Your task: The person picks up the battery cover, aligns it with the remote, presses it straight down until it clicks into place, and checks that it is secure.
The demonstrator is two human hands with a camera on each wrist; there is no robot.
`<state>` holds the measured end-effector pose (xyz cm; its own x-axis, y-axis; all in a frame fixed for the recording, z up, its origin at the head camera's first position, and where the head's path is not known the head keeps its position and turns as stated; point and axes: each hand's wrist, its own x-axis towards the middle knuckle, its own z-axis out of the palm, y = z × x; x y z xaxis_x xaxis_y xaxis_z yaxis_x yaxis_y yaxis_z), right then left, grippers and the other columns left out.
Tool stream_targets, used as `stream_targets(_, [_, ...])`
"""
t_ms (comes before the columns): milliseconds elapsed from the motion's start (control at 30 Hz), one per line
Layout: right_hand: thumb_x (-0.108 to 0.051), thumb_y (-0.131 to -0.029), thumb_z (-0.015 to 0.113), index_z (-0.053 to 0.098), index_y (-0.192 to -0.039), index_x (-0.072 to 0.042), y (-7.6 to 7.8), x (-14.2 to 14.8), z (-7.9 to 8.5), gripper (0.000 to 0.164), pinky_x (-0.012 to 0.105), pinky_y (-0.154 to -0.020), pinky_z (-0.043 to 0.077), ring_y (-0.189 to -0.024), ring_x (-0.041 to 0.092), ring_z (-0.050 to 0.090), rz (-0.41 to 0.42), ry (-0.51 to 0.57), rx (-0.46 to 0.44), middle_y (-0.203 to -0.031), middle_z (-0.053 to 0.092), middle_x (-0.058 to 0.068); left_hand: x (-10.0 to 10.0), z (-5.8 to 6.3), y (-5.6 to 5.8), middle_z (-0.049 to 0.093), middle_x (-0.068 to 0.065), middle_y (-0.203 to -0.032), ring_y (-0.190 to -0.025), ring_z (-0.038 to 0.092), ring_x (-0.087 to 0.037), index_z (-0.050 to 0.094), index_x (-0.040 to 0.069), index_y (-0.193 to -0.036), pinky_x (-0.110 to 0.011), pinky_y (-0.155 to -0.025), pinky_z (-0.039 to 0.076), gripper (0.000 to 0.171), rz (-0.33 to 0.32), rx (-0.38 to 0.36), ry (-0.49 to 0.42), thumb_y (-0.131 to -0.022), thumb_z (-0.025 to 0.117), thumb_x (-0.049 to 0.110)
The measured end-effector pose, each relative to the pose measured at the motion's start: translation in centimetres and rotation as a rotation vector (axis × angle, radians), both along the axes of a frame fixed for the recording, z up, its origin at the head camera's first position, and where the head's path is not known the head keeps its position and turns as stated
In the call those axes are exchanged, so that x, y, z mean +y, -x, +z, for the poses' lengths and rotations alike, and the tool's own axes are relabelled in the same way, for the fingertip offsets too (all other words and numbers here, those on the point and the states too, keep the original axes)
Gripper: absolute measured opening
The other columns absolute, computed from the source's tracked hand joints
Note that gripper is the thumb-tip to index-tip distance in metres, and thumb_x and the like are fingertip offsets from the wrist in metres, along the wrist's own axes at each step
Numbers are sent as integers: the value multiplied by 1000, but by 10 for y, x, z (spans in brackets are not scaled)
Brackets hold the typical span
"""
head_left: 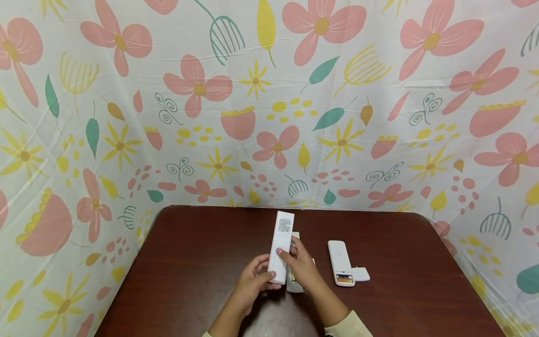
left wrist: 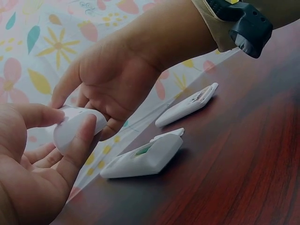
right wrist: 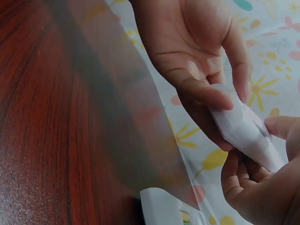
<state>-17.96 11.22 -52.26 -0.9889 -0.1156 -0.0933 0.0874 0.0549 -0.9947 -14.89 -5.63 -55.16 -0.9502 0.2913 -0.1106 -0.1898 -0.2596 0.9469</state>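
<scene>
Both hands hold a white remote control (head_left: 283, 243) over the table, its back with a printed QR code facing up. My left hand (head_left: 251, 283) grips its near end, the thumb lying on the back. Farther up, my right hand (head_left: 306, 270) grips its right side with the thumb across the back. In the left wrist view the rounded end of this remote control (left wrist: 70, 133) shows between the fingers. Partly hidden beneath it in the head view lies a second white remote control (head_left: 294, 286), its battery compartment uncovered.
To the right on the dark wooden table (head_left: 193, 262) lies a third white remote control (head_left: 338, 255) with an open battery compartment. Its small white cover (head_left: 360, 274) sits beside it. A flower-patterned cloth (head_left: 261, 182) hangs behind and at both sides of the table.
</scene>
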Motion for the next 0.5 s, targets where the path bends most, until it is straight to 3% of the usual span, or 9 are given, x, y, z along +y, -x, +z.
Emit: stream_targets(500, [-18, -98, 66, 45, -143, -8, 0, -1, -3, 50, 30, -81, 55, -95, 19, 67, 28, 45, -20, -119, 70, 21, 3, -1, 0, 67, -15, -117, -86, 73, -22, 45, -8, -137, -33, -75, 64, 53, 18, -58, 4, -94, 68, 11])
